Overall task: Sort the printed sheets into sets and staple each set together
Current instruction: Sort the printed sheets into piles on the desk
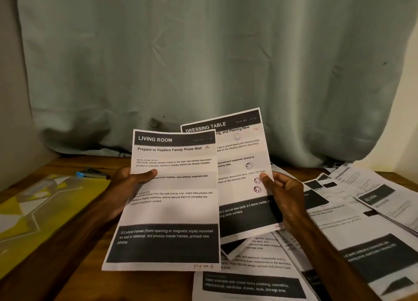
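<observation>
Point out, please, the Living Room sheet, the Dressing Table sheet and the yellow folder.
Living Room sheet (172, 210), head view, blank middle band.
Dressing Table sheet (237, 156), head view, upper text block.
Yellow folder (74, 199), head view, plain cover.

front white printed sheet with black bands (174, 210): header "LIVING ROOM", title "Prepare to Replace Family Photo Wall" | rear white printed sheet with black bands (239, 156): header "DRESSING TABLE", red handwritten "P5" | flat white printed sheet (248, 285) on brown wooden worktop (74, 266): "Open suitcase with mixed items (clothing, cosmetics, electronics), wardrobe, drawer, desk, storage area"
</observation>
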Available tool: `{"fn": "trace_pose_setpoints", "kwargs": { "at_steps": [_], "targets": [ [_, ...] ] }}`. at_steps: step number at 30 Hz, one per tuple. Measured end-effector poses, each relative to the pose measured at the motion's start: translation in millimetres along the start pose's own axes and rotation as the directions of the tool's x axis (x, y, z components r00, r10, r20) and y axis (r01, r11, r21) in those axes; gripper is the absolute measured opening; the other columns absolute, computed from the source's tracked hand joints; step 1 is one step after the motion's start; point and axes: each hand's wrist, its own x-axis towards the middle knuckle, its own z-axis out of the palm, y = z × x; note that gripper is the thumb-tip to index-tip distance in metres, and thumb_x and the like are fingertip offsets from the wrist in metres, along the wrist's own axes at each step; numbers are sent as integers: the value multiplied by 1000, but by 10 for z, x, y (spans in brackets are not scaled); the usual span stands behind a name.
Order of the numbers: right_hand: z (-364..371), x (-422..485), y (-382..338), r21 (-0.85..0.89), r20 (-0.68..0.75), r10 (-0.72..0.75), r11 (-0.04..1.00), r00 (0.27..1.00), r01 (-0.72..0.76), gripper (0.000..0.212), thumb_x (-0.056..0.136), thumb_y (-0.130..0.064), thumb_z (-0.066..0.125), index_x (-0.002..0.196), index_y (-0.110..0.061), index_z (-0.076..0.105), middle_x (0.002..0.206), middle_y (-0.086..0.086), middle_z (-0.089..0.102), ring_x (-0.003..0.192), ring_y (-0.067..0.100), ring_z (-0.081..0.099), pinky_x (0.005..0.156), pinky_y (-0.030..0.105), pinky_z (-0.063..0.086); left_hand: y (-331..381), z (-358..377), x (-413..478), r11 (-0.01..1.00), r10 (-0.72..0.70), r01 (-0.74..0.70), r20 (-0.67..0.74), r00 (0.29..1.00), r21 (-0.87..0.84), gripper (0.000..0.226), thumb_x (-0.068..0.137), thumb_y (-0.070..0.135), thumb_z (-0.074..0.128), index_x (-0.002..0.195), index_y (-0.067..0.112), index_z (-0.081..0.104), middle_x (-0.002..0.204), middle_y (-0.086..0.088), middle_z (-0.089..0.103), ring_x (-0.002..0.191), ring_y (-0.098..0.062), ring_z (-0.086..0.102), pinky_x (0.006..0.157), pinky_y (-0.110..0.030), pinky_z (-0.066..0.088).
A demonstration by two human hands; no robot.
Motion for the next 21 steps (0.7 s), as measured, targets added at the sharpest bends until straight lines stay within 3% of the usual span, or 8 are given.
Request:
{"fn": "trace_pose_setpoints", "kwargs": {
  "at_steps": [5, 8, 11, 16, 21],
  "targets": [
    [7, -32, -17, 44, 1, 29, 999, 1000, -29, 11, 91, -23, 75, 101, -22, 72, 86, -5, 78, 67, 10, 75, 52, 20, 56, 20, 52, -55, 999, 9, -10, -15, 1000, -36, 35, 90, 17, 73, 122, 10, 62, 110, -13, 77, 97, -41, 74, 88, -55, 59],
    [25, -59, -34, 66, 8, 44, 997, 999, -45, 8, 90, -23, 76, 97, -24, 71, 82, -8, 76, 64, 6, 74, 49, 19, 54, 32, 69, -76, 999, 20, -22, -37, 999, -43, 31, 90, 17, 74, 119, 11, 63, 110, -13, 77, 98, -42, 74, 95, -61, 55],
    [33, -82, -43, 65, 6, 60, 996, 998, -60, 11, 90, -23, 76, 100, -22, 72, 87, -3, 78, 69, 11, 76, 55, 23, 57, 36, 91, -82, 998, 31, -34, -60, 998, -48, 27, 90, 16, 75, 114, 12, 65, 106, -12, 78, 98, -42, 74, 94, -63, 55],
    [67, -137, -62, 46, -7, 96, 994, 995, -96, 15, 89, -24, 77, 103, -21, 74, 95, 4, 79, 81, 23, 77, 71, 39, 63, 20, 145, -91, 995, 75, -80, -96, 993, -58, 17, 91, 15, 75, 105, 14, 66, 99, -9, 79, 90, -38, 76, 86, -54, 60],
    [314, -383, -83, 22, 143, 162, 986, 976, -167, 16, 90, -23, 76, 105, -19, 73, 92, 4, 80, 80, 24, 78, 77, 47, 64, -18, 177, -90, 991, 80, -83, -33, 996, -109, 31, 89, 20, 75, 118, 14, 66, 107, -10, 78, 90, -34, 77, 74, -43, 64]
  ]
}}
